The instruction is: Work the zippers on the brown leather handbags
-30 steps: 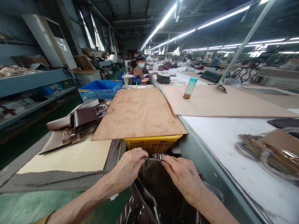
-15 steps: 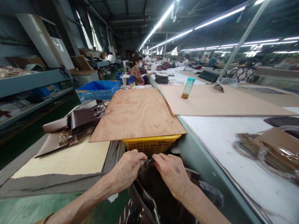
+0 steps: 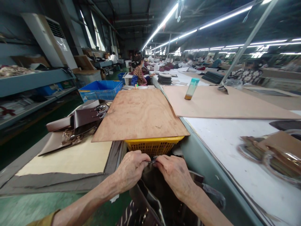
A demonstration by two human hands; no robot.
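Observation:
Both my hands meet at the upper edge of a dark brown bag [image 3: 150, 194] in front of me. My left hand [image 3: 133, 169] pinches that edge between thumb and fingers. Close beside it, my right hand [image 3: 175, 175] pinches the edge too, its fingertips almost touching the left ones. The bag hangs below my hands with its mouth gaping and a glint of metal fittings low down; its lower part is dark and partly hidden by my right forearm. Just beyond my fingers stands a yellow plastic basket [image 3: 152, 147], covered by a plywood board [image 3: 141, 113].
Brown leather bags [image 3: 82, 122] lie on a cream sheet [image 3: 70, 158] at left, near a blue crate [image 3: 101, 90]. On the right-hand table, another bag with handles [image 3: 275, 153] lies near the edge; a bottle [image 3: 192, 89] stands farther back. A co-worker [image 3: 139, 75] sits ahead.
My fingertips have shifted slightly along the bag's edge and still pinch it. The whole view has moved a little, so the surroundings sit slightly farther right.

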